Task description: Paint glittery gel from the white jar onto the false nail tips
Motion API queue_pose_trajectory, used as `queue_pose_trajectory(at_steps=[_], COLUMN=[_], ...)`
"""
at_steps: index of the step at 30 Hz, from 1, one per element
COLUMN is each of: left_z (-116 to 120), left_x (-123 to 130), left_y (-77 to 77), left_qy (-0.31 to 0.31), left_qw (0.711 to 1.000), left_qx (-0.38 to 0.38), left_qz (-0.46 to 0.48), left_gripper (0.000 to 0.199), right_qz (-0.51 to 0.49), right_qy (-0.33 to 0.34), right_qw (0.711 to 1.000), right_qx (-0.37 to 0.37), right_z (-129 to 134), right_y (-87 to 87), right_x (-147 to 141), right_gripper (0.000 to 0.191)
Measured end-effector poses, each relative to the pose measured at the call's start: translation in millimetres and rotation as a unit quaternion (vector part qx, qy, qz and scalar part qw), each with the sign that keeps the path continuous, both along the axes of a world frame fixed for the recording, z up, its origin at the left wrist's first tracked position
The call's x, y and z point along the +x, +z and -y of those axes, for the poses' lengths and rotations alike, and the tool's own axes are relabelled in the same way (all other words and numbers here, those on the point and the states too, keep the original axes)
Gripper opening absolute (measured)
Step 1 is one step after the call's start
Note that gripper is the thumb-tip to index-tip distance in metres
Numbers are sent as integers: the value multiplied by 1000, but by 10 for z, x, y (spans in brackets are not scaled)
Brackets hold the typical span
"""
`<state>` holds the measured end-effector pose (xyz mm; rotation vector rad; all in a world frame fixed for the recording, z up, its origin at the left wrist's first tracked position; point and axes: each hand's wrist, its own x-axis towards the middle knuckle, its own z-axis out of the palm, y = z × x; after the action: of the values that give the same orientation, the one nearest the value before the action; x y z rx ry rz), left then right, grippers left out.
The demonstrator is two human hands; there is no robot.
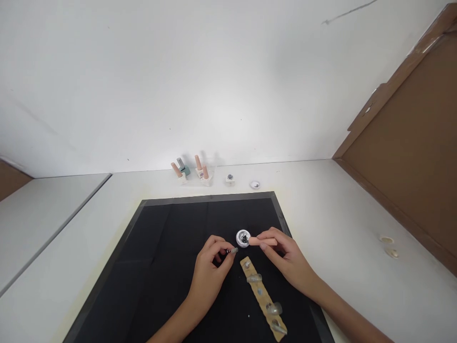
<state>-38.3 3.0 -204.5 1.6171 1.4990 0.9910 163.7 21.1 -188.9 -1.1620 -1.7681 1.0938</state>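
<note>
My left hand pinches a small grey, translucent false nail between thumb and fingertips. My right hand grips the peach handle of a nail polish brush. The brush's tip reaches over the right side of a small round white jar with shiny silver and dark material in it. Below the hands, a tan wavy-edged strip lies at a slant. Several clear false nails sit on it, among them one nail near its upper end and a larger one lower down.
Several nail polish bottles stand behind the black mat. A bottle without its peach cap and a small round lid are to their right. Two small round pieces lie at right, near a brown cardboard panel.
</note>
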Motion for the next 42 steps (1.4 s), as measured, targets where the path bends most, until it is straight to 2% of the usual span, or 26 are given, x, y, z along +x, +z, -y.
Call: queue_pose_trajectory(at_steps=[8, 21, 36, 42], left_z=[2, 6, -4, -7], left_x=[-3, 0, -3, 3], left_y=[-6, -31, -46, -51], left_qy=[-1, 2, -4, -1], left_qw=[1000, 1000, 1000, 1000], left_qx=[2, 3, -2, -3], left_qz=[2, -1, -1, 0], left_gripper=[13, 13, 13, 11], right_qz=[2, -10, -5, -7], right_qy=[19, -8, 20, 12], right_qw=[1000, 1000, 1000, 1000], right_qx=[-15, 8, 3, 5], right_z=[-5, -13, -6, -17], right_y=[-10, -34, -32, -33], right_x=[-6, 26, 15, 13], right_gripper=[18, 16, 17, 16])
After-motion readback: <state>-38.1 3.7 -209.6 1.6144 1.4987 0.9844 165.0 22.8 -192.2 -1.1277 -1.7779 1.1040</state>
